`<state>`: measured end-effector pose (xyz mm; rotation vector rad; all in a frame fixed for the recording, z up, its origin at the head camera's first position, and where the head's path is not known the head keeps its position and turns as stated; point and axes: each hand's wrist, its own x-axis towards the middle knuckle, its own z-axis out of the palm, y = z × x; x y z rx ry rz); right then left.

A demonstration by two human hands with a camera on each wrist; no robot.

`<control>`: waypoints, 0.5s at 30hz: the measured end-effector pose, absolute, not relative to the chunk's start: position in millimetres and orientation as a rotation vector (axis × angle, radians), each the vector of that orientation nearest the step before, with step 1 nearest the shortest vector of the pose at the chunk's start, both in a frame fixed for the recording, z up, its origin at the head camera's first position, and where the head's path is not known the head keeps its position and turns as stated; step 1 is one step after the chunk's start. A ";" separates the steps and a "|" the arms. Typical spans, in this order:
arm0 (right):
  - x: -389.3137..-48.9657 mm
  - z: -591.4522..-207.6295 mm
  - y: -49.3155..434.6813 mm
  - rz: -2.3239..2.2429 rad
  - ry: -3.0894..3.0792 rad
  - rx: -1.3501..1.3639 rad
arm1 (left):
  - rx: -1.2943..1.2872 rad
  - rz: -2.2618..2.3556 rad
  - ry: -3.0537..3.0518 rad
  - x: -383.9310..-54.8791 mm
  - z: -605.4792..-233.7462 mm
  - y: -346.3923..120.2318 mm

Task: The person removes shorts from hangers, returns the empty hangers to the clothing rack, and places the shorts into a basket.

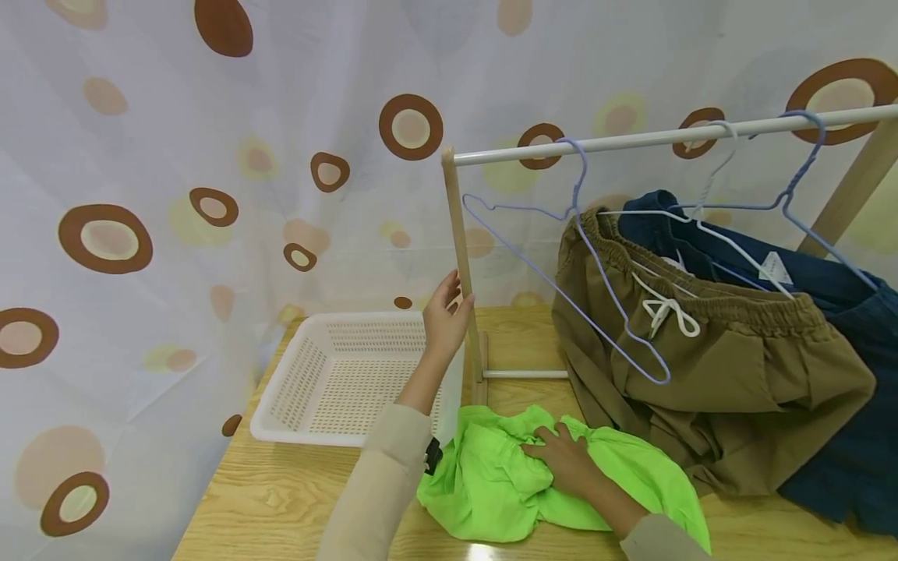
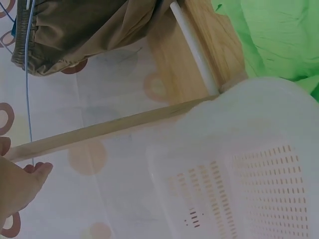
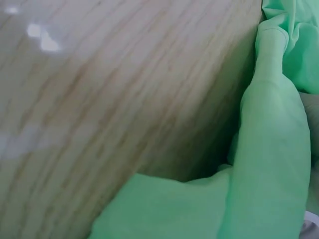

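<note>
My left hand (image 1: 443, 323) is at the wooden upright (image 1: 457, 222) of a clothes rack, its fingers loosely bent and the thumb crossing the post. In the left wrist view the left hand (image 2: 22, 186) is partly cut off beside that post. My right hand (image 1: 570, 461) rests on a crumpled bright green garment (image 1: 491, 475) on the table, fingers spread over the cloth. The right wrist view shows folds of the green garment (image 3: 271, 129), but no fingers. A bare lilac hanger (image 1: 519, 257) hangs on the rack's white rail (image 1: 631, 139), right of my left hand.
A white perforated plastic basket (image 1: 281, 436) stands left of the rack on the wooden table (image 1: 266, 499). Brown drawstring trousers (image 1: 737, 366) and dark blue trousers (image 1: 859, 343) hang at the right, with a white hanger (image 1: 655, 212) and a blue hanger (image 1: 807, 156) above them.
</note>
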<state>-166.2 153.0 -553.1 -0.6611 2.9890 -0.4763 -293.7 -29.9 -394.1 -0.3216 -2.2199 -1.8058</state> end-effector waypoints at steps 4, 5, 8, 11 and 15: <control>-166.5 -552.1 150.4 -0.519 2.979 -0.634 | -0.306 -1.778 -2.221 -287.0 -401.6 -42.4; -166.7 -551.5 150.0 -0.526 2.970 -0.625 | -0.302 -1.765 -2.221 -285.2 -403.7 -45.9; -167.0 -550.4 149.9 -0.521 2.956 -0.624 | -0.291 -1.732 -2.217 -280.5 -410.3 -57.0; -167.0 -550.9 150.9 -0.513 2.957 -0.618 | -0.279 -1.699 -2.212 -276.8 -415.8 -68.6; -167.7 -552.0 152.1 -0.524 2.957 -0.620 | -0.246 -1.699 -2.175 -272.5 -421.5 -85.6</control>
